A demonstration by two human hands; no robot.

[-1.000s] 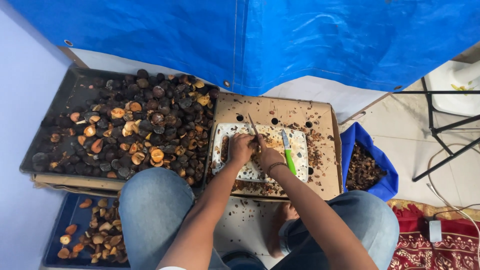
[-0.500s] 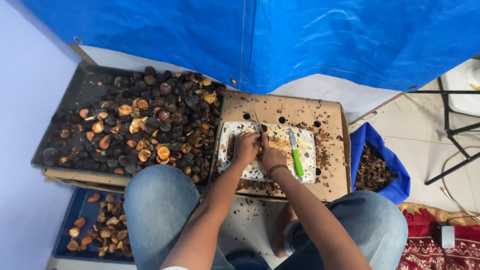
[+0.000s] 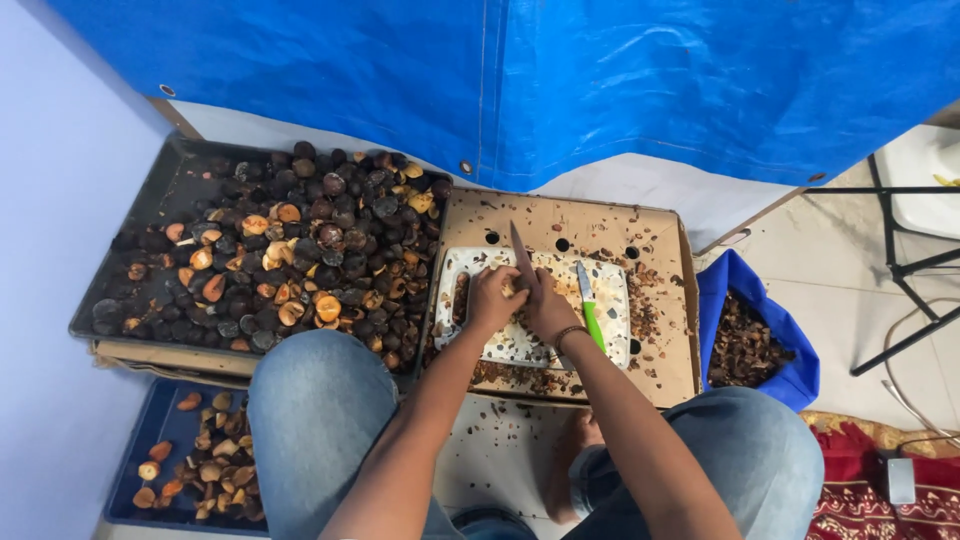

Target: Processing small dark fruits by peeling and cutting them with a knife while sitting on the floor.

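A: What is the biggest thing in the view?

B: The blue tarp (image 3: 620,80). It hangs across the whole top. Under it there is a pale tiled floor (image 3: 830,260), and a plain light wall (image 3: 50,250) stands at the left.

A: And on the floor?

B: A wide dark tray (image 3: 170,200), full of dark round fruits (image 3: 300,250), some cut and orange inside. Just beside it, on the right, lies a flat cardboard box (image 3: 660,330) with small scraps on it. A white cutting board (image 3: 610,300) rests on this cardboard.

A: Where are the hands?

B: Both are over the board, touching each other. The left hand (image 3: 492,298) is closed on a small piece; I cannot tell what it is. The right hand (image 3: 548,308) is clamped on a knife (image 3: 520,250), and the blade points away from the person.

A: Anything else near them?

B: A green-handled knife (image 3: 590,310) lies on the board, just to the right of the right hand. A blue bag (image 3: 790,340) with brown husks stands at the right edge of the cardboard. A blue tray (image 3: 150,430) with cut pieces is at the lower left, beside the knee. Open floor shows only on the far right, near a black metal stand (image 3: 900,270).
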